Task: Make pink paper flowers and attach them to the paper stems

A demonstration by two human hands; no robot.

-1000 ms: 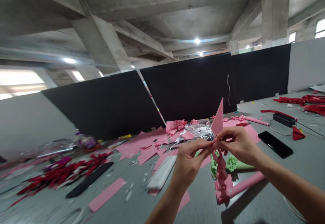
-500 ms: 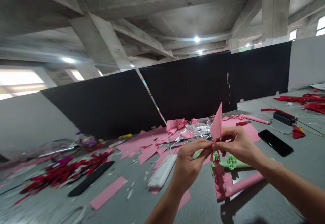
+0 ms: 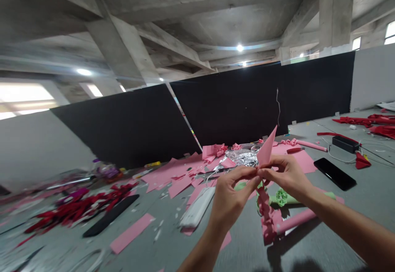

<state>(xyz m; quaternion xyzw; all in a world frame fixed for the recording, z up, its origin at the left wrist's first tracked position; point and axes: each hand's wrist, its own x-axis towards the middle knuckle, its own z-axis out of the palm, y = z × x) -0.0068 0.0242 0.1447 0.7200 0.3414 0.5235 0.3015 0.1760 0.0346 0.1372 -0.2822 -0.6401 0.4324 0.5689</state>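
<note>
A folded, pointed piece of pink paper [image 3: 266,147] stands upright, its tip leaning right, above my fingertips. My left hand [image 3: 235,194] pinches its lower end from the left. From the right, my right hand [image 3: 285,174] pinches the same base, with the fingertips of both hands meeting. Below them hangs or lies a ruffled pink strip [image 3: 268,218]; whether it joins the held paper is hidden by the fingers. Beside the strip are a pink paper roll [image 3: 298,221] and a green roll with a curled green piece [image 3: 282,197].
Pink sheets [image 3: 173,173] and crumpled foil [image 3: 242,157] lie at the back. A white power strip [image 3: 197,208] is left of my hands. A black phone [image 3: 335,173] and black adapter [image 3: 345,143] lie right. Red scraps [image 3: 83,206] and a black bar [image 3: 111,216] sit left.
The pointed pink paper has tilted to the right. My fingertips have shifted slightly around its base, and the ruffled strip beneath has moved a little.
</note>
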